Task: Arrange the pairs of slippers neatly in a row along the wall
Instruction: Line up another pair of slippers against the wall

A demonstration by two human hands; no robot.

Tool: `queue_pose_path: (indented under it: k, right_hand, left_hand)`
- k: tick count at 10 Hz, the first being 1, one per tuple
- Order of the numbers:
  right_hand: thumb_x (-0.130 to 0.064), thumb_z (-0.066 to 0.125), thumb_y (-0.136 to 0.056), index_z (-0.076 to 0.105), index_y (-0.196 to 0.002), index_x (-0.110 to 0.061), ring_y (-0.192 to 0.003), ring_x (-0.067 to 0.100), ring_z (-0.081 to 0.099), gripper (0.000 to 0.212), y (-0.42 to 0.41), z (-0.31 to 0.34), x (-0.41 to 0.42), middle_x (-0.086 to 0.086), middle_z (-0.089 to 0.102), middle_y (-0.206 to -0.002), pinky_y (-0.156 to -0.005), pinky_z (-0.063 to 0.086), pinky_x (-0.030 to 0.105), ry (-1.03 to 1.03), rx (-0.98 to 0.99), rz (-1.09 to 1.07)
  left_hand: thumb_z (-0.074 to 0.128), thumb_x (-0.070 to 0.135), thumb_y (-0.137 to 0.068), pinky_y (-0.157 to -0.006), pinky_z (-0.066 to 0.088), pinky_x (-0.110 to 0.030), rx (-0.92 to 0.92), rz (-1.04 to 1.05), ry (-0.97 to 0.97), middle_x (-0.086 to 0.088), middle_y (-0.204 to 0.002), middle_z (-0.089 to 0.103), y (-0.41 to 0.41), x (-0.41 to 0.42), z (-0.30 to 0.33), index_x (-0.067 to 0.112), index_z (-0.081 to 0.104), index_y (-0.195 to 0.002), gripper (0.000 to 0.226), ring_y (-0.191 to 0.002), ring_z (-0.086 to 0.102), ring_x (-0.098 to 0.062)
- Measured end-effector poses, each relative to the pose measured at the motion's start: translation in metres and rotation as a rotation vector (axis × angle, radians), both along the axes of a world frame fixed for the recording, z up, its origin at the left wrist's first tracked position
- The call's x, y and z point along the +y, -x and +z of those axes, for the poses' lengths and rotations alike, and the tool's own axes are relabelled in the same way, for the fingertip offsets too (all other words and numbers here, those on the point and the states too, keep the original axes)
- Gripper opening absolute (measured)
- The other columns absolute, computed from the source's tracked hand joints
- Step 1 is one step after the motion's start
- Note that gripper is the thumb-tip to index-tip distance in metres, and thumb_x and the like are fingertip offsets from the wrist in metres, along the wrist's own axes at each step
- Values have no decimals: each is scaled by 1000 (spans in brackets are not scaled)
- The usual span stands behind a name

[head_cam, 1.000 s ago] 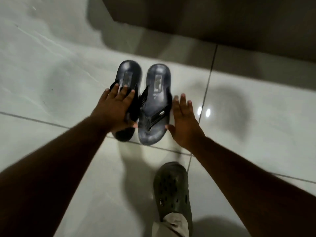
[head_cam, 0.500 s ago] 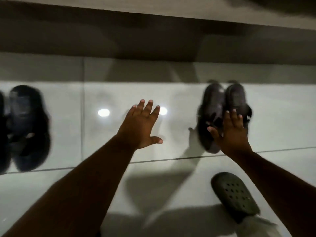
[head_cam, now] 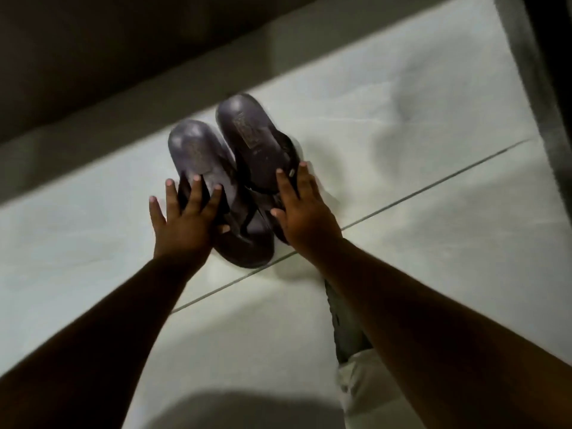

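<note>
Nearest to where the person stands, a greyish clog (head_cam: 343, 323) with a pale trouser cuff (head_cam: 365, 394) above it shows under the right forearm, planted on the glossy floor (head_cam: 433, 212), whose pale tiles have a faint marbled sheen and thin dark grout lines (head_cam: 427, 187). Just beyond the nearer grout line sit the dark flip-flop slippers, side by side and touching along their inner edges, heels pointing away. The left hand (head_cam: 185, 224) lies flat with fingers spread over the straps and outer side of the left slipper (head_cam: 213, 193), palm down, not curled round anything; the right hand (head_cam: 305, 212) is likewise open, pressed against the outer edge of the right slipper (head_cam: 257, 140), thumb resting near its strap. I'd judge both are steering rather than lifting. The soles look like moulded foam or rubber, smooth and slightly shiny, rounded at the heel, with a small rectangular stamp on each footbed; the Y-shaped straps look soft and pliable. Such things should be light and a little bendy, and on polished tile they would slide easily, so a flat push on the outer edges seems the sensible hold, or a pinch at the straps to lift. The right slipper sits a little farther forward than its mate. Beyond them runs a dim grey skirting band (head_cam: 154, 97) at the foot of the dark wall (head_cam: 108, 41); the pair lies near it but not against it.
</note>
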State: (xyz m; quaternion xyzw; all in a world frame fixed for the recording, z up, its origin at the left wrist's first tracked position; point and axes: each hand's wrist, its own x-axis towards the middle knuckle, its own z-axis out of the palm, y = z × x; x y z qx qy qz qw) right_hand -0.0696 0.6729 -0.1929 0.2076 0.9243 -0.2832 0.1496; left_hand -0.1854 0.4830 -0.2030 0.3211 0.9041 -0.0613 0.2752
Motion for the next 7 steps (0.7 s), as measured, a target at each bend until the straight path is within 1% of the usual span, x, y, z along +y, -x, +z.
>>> queue_pose_path:
  k: [1,2,3,4,5,6,7]
  right_hand:
    - [-37,51,-93,16,-151,-15,-147,46,6,71,-8,-5,53,30,4,-158,-118,26,51,-21,-39,30]
    - [-35,54,-92,16,-151,-18,-146,45,9,72,-22,-6,140,27,4,-159,-115,27,53,-32,-61,-30]
    - [-35,52,-93,15,-151,-20,-146,44,10,71,-33,-7,190,25,3,-160,-111,30,56,-40,-76,-84]
    - [-36,50,-94,13,-152,-21,-146,45,9,70,-42,-6,236,23,1,-160,-107,33,60,-50,-96,-130]
    - [-36,50,-94,13,-152,-19,-146,47,7,70,-45,-1,253,24,0,-160,-108,33,61,-38,-133,-144]
    - [-39,48,-94,11,-152,-22,-146,47,3,71,-45,12,247,22,1,-161,-110,29,62,-66,-192,-133]
    - [-44,49,-92,12,-152,-22,-147,44,4,73,-44,29,241,18,5,-161,-110,27,61,-142,-224,-139]
  left_hand:
    - [39,57,-88,-112,-8,-63,10,-27,0,-6,-164,0,-15,48,1,36,7,-151,74,-147,-13,-40]
    - [44,55,-88,-115,-3,-59,-24,-49,-98,-11,-164,0,-31,133,-1,30,9,-152,78,-147,-12,-42]
    - [46,54,-88,-117,0,-56,-58,-75,-150,-12,-163,-2,-35,188,-5,28,7,-153,80,-147,-12,-43]
    - [46,53,-89,-118,0,-53,-76,-149,-142,-12,-163,-7,-34,240,-7,28,2,-153,82,-147,-14,-41]
    - [48,53,-88,-118,3,-53,-90,-193,-133,-13,-163,-7,-32,260,-5,26,1,-153,84,-147,-12,-42]
    - [44,56,-89,-118,4,-54,-110,-215,-113,-17,-162,-3,-28,259,10,25,-2,-153,85,-148,-7,-42]
    - [37,57,-90,-118,4,-53,-91,-158,-109,-18,-162,0,-28,246,28,23,-1,-153,81,-148,-4,-41]
